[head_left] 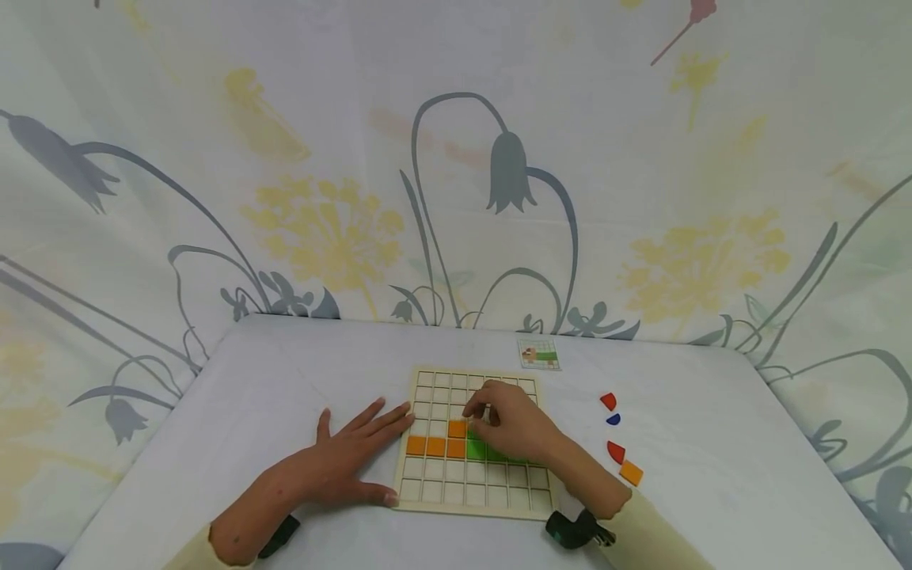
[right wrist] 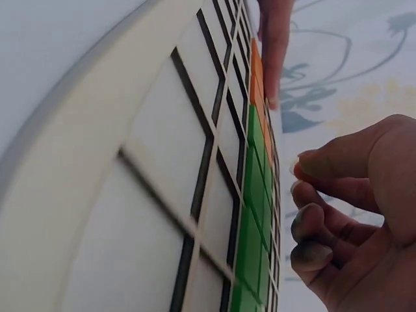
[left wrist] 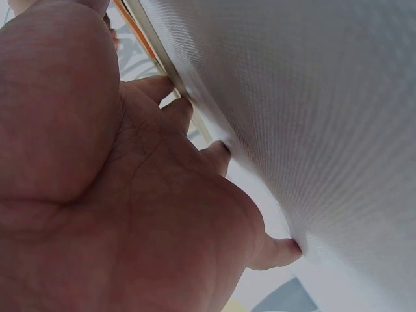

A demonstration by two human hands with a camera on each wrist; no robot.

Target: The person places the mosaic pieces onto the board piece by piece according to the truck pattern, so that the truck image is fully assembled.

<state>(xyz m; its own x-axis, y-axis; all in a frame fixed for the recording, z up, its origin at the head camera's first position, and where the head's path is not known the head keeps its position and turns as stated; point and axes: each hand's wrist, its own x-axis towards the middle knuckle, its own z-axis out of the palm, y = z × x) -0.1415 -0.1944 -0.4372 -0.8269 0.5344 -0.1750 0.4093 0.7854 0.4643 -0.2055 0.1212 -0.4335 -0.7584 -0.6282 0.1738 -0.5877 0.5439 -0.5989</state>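
A cream grid board [head_left: 443, 492] lies on the table, its cells partly filled with orange squares [head_left: 435, 447] and green squares [head_left: 475, 450]. My left hand [head_left: 349, 455] is spread on the table at the board's left side, with fingertips and thumb touching its edge. Over the middle of the board is my right hand [head_left: 516, 419], its thumb and index fingertips close together near the top orange square. The right wrist view shows these fingertips [right wrist: 305, 166] just off the board; whether a small piece is between them cannot be told. The right hand hides some cells.
Right of the board lie two red wedges [head_left: 608, 401], a blue half-round piece [head_left: 613, 419] and a loose orange square [head_left: 631, 473]. A small card [head_left: 539, 355] with a coloured grid picture sits behind the board. A flower-printed cloth [head_left: 456, 237] rises at the table's back.
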